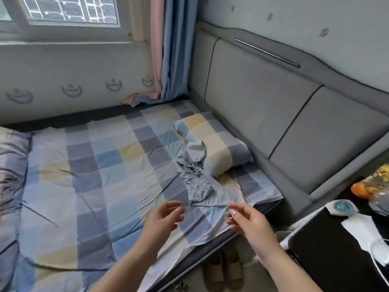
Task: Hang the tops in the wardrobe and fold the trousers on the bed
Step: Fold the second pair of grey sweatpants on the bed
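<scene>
Light blue-grey trousers [196,180] with a gathered drawstring waistband lie crumpled on the bed [88,186], running from the checked pillow [219,148] down to the near bed edge. My left hand [166,216] hovers just left of the trousers' lower end, fingers loosely curled, holding nothing. My right hand [246,218] hovers at the lower right of the trousers, fingers relaxed, also holding nothing. Whether my right fingertips touch the fabric I cannot tell. No tops or wardrobe are in view.
A grey padded headboard [273,110] stands on the right. A black bedside table [341,245] with a white cloth and snack bags sits at lower right. Slippers [223,268] lie on the floor by the bed. A rumpled duvet [10,169] lies far left.
</scene>
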Demonstrator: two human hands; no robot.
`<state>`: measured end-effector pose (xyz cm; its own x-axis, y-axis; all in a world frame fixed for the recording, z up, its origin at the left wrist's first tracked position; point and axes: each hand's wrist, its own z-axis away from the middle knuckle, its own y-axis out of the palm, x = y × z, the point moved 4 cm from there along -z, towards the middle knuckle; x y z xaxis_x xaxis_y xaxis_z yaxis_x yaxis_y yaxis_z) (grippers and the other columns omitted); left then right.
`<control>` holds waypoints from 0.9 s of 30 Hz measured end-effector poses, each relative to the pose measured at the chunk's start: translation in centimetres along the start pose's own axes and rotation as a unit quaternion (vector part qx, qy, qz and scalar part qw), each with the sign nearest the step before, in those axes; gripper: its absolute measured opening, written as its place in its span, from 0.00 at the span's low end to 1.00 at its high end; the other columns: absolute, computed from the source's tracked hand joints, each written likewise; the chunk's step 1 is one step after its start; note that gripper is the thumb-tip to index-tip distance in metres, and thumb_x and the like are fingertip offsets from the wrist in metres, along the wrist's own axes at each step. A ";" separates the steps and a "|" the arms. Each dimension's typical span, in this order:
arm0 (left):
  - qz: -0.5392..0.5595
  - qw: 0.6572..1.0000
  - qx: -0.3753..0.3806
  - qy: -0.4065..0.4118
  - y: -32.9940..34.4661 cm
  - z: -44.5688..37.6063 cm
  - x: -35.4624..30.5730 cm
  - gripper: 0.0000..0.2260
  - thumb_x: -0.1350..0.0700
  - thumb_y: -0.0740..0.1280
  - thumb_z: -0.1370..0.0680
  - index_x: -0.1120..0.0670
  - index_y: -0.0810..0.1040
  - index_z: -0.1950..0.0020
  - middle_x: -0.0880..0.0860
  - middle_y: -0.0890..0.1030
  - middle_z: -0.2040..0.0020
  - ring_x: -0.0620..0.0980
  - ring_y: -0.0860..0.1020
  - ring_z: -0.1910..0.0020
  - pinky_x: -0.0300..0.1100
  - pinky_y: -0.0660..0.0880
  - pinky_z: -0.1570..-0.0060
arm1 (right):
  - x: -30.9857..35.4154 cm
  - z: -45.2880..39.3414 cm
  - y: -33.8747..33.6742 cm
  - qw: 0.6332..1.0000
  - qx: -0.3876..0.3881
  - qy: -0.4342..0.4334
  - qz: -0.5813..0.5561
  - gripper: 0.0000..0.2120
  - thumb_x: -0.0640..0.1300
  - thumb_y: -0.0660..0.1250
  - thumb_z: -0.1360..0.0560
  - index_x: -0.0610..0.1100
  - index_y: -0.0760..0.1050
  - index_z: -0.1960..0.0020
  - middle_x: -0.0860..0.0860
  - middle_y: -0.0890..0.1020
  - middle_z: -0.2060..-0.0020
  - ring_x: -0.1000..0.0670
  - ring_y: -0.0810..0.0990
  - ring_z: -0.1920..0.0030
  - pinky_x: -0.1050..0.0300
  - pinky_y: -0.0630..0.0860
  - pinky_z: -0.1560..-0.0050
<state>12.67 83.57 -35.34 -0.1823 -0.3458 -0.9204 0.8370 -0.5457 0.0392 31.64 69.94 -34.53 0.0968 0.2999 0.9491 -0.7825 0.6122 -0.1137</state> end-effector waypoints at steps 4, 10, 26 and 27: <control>-0.031 0.999 -0.012 -0.032 1.1 -9.7 -0.5 0.06 0.56 0.66 0.21 0.51 0.79 0.46 0.49 0.84 0.51 0.45 0.82 0.55 0.39 0.76 0.54 | -1.9 -10.7 -0.6 0.999 -0.013 0.041 0.010 0.08 0.37 0.63 0.22 0.48 0.79 0.50 0.50 0.85 0.60 0.55 0.83 0.61 0.60 0.77 0.58; -0.116 0.991 0.001 -0.070 3.5 -26.6 0.6 0.04 0.56 0.66 0.21 0.49 0.78 0.48 0.48 0.84 0.54 0.45 0.81 0.56 0.39 0.75 0.56 | -8.0 -26.4 -0.4 0.991 -0.007 0.127 0.041 0.08 0.39 0.63 0.22 0.50 0.78 0.48 0.50 0.83 0.55 0.54 0.82 0.56 0.62 0.77 0.58; -0.575 0.790 0.208 0.035 15.1 -56.5 20.9 0.23 0.56 0.64 0.22 0.49 0.66 0.27 0.48 0.70 0.29 0.49 0.69 0.31 0.43 0.67 0.35 | -29.1 -52.1 1.0 0.923 0.122 0.145 0.336 0.23 0.47 0.65 0.23 0.45 0.67 0.29 0.50 0.69 0.31 0.50 0.71 0.34 0.58 0.67 0.35; -0.595 0.772 0.217 0.059 15.9 -57.6 22.2 0.25 0.58 0.64 0.22 0.48 0.63 0.25 0.48 0.67 0.27 0.49 0.66 0.29 0.44 0.65 0.33 | -30.3 -53.1 1.5 0.920 0.129 0.136 0.344 0.22 0.47 0.64 0.23 0.45 0.67 0.30 0.49 0.70 0.32 0.49 0.72 0.35 0.58 0.68 0.36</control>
<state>51.66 111.22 -77.57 -0.6189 0.6546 -0.4340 -0.1426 -0.6371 -0.7575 60.22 100.64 -79.07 -0.3534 0.7455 0.5651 -0.8325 0.0249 -0.5535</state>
